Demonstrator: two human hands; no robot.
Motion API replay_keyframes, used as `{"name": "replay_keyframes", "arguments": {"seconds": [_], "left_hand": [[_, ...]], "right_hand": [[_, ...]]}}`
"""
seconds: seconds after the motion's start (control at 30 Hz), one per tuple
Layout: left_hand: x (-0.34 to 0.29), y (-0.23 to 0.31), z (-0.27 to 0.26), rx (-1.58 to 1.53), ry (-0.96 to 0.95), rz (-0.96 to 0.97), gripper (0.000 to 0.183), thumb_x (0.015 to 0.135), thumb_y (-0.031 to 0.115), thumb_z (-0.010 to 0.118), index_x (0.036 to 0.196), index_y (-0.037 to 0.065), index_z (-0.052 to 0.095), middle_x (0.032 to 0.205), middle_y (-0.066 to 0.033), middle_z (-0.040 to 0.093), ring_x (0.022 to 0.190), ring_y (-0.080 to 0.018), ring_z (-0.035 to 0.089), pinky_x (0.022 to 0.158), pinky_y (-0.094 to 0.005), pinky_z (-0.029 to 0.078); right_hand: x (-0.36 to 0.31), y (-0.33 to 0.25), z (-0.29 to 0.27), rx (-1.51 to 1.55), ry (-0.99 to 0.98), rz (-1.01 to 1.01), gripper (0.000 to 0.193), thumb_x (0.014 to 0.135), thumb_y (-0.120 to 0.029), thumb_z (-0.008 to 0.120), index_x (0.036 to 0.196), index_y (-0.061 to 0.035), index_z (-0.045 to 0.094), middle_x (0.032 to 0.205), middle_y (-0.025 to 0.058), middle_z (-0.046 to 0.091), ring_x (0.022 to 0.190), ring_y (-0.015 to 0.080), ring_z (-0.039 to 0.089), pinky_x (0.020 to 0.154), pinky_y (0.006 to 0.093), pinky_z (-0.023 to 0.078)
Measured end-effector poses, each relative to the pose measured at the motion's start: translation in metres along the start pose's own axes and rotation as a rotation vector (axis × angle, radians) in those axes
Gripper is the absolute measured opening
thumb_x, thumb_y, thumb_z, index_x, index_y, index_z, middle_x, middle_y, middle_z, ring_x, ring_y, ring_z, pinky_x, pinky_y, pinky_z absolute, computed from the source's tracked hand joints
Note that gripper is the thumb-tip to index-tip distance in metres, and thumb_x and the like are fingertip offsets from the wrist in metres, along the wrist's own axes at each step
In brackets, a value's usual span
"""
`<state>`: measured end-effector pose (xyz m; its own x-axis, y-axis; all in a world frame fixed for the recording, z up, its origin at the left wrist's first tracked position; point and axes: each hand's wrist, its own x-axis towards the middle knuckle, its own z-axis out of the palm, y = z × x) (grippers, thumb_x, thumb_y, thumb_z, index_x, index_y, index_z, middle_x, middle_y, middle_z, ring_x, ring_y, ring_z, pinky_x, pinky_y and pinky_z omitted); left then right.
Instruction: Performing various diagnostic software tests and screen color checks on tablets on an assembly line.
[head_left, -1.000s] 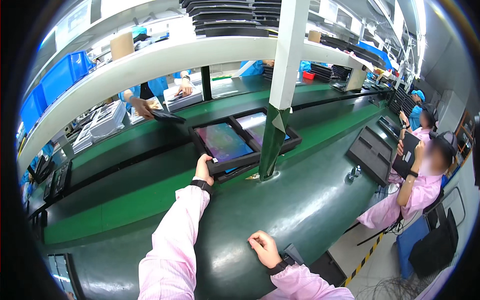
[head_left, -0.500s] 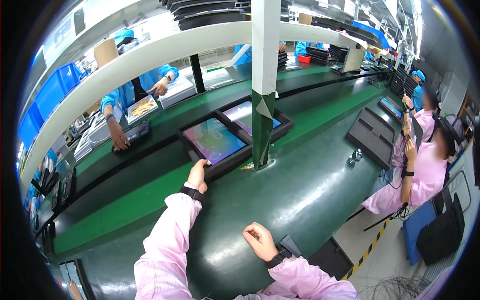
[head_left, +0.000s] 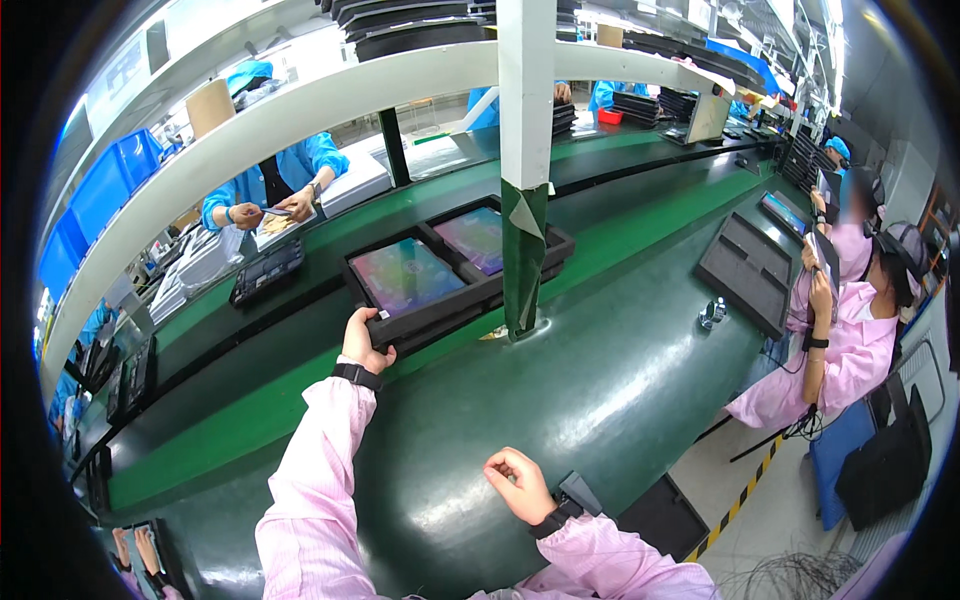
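Note:
My left hand (head_left: 366, 342) grips the near left corner of a black foam tray (head_left: 430, 318), thumb on top at the rim. Two tablets with lit, colourful screens lie side by side in its recesses: the left tablet (head_left: 408, 275) is in full view, while a green-wrapped white post (head_left: 525, 200) covers the tray's right part. Over the green table, low in the picture, my right hand (head_left: 522, 485) is loosely curled with nothing visible in it. Beside that wrist lies a dark grey flat object (head_left: 578, 492).
Across the belt (head_left: 220, 415), a person in blue handles something above a white box. Another black tray (head_left: 262, 272) lies near them. On the right, an empty foam tray (head_left: 745, 270) and small shiny metal parts (head_left: 712, 313) rest on the table, next to people in pink.
My left hand and the foam tray have shifted left and slightly away from me. My right hand has stayed put. The person in blue has drawn a hand back from the black tray.

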<state>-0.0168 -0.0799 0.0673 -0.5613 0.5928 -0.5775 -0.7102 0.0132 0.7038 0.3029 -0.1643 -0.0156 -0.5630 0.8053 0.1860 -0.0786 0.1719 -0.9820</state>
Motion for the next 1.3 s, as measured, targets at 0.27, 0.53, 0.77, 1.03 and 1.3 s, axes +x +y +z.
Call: {"name": "replay_keyframes", "arguments": {"seconds": [0.27, 0.53, 0.77, 1.03, 1.3], "left_hand": [[0.033, 0.004, -0.037, 0.024, -0.150, 0.037, 0.025, 0.076, 0.029, 0.058, 0.095, 0.012, 0.056, 0.096, -0.0066, 0.062, 0.086, -0.0253, 0.057, 0.076, -0.0433, 0.042], [0.012, 0.030, -0.099, -0.198, -0.213, 0.151, 0.025, 0.077, 0.020, 0.056, 0.097, 0.006, 0.049, 0.102, -0.0140, 0.057, 0.101, -0.0332, 0.056, 0.093, -0.0544, 0.042], [-0.106, 0.056, -0.207, -0.112, -0.231, 0.195, 0.034, 0.078, 0.016, 0.050, 0.112, 0.011, 0.049, 0.111, -0.0116, 0.056, 0.105, -0.0306, 0.055, 0.093, -0.0539, 0.044], [-0.244, -0.031, -0.324, -0.043, -0.195, 0.324, 0.080, 0.071, 0.001, 0.043, 0.143, 0.029, 0.023, 0.121, -0.0100, 0.047, 0.105, -0.0341, 0.056, 0.085, -0.0583, 0.049], [-0.318, -0.070, -0.448, 0.266, -0.186, 0.307, 0.107, 0.062, -0.012, 0.046, 0.151, 0.024, 0.000, 0.134, -0.0094, 0.036, 0.112, -0.0231, 0.048, 0.087, -0.0307, 0.046]], "right_hand": [[-0.002, 0.011, 0.001, 0.027, -0.005, 0.057, 0.011, 0.088, -0.011, 0.062, 0.091, -0.0010, 0.061, 0.087, 0.0038, 0.060, 0.076, 0.0110, 0.058, 0.068, 0.0255, 0.046], [-0.003, 0.024, 0.001, 0.026, -0.005, 0.056, 0.009, 0.088, -0.010, 0.062, 0.092, -0.0010, 0.061, 0.086, 0.0031, 0.061, 0.077, 0.0105, 0.058, 0.070, 0.0252, 0.047], [0.000, 0.018, -0.001, 0.093, 0.017, 0.118, 0.008, 0.090, -0.009, 0.060, 0.092, -0.0015, 0.059, 0.080, 0.0013, 0.060, 0.072, 0.0092, 0.057, 0.065, 0.0236, 0.047], [0.005, 0.026, 0.005, 0.142, 0.153, -0.005, 0.005, 0.091, -0.007, 0.056, 0.093, -0.0030, 0.057, 0.081, 0.0026, 0.058, 0.068, 0.0099, 0.056, 0.062, 0.0242, 0.047], [0.030, -0.023, 0.011, 0.146, -0.168, 0.279, 0.039, 0.096, -0.027, 0.050, 0.131, -0.0103, 0.046, 0.128, 0.0093, 0.048, 0.110, 0.0205, 0.053, 0.086, 0.0345, 0.044]]}}
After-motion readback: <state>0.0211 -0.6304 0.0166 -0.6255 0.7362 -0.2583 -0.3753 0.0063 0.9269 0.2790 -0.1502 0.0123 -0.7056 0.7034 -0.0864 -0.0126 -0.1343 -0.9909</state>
